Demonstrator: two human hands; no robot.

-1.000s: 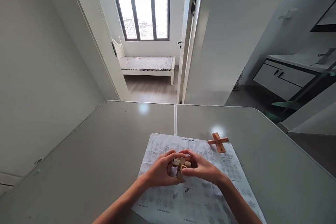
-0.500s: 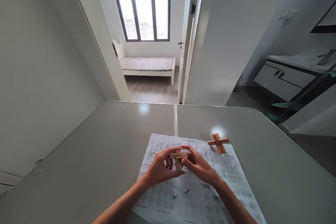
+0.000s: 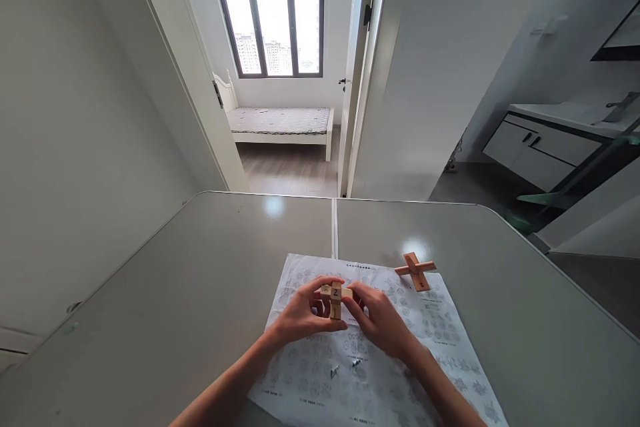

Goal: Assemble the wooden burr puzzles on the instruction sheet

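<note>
Low over the printed sheet (image 3: 315, 347), both hands hold a small wooden interlocking block puzzle (image 3: 335, 301). Its pale blocks form a cross, with dark marks like a Z on the front faces. My left hand (image 3: 297, 310) clasps it from the left, fingers over the top and thumb below. From the right, my right hand (image 3: 383, 320) pinches the block that sticks out on that side. A second wooden piece (image 3: 416, 273), reddish, with a flat marked slat and a stick crossing it, rests at the sheet's upper right edge.
Two small shiny bits, one on the left (image 3: 334, 371) and another on the right (image 3: 356, 363), lie on the sheet below my hands. The grey table (image 3: 215, 267) has a seam down its middle. Beyond it are a doorway and a bed (image 3: 280, 121).
The block puzzle has shifted slightly left and up and been turned, so the marked face now sits higher. My right fingertips have moved from its front to its right side.
</note>
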